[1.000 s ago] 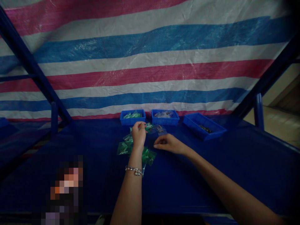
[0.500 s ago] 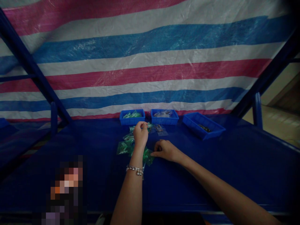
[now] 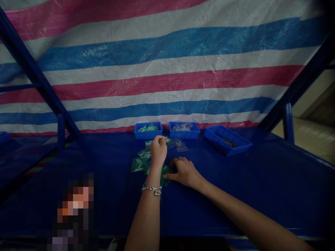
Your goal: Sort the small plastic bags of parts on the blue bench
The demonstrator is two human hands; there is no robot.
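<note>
My left hand [image 3: 158, 150], with a bracelet on the wrist, hovers over small green plastic bags [image 3: 138, 164] on the blue table. Its fingers are curled closed, and whatever they may hold is hidden. My right hand [image 3: 186, 171] reaches in from the right, thumb and fingers apart, at the edge of another green bag [image 3: 165, 170] beside my left wrist. Clear bags [image 3: 180, 144] with small items inside lie just beyond my hands. Part of the green pile is hidden behind my left forearm.
At the back stand a blue bin [image 3: 148, 135] of green bags and a blue bin [image 3: 184, 135] of clear bags. An angled blue bin [image 3: 228, 148] on the right holds small dark parts. Blue frame posts [image 3: 61, 132] and a striped sheet [image 3: 167, 80] bound the table [image 3: 222, 202].
My right hand has opened, its thumb and fingers spreading over the edge of the green bag. My left hand stays closed in nearly the same place.
</note>
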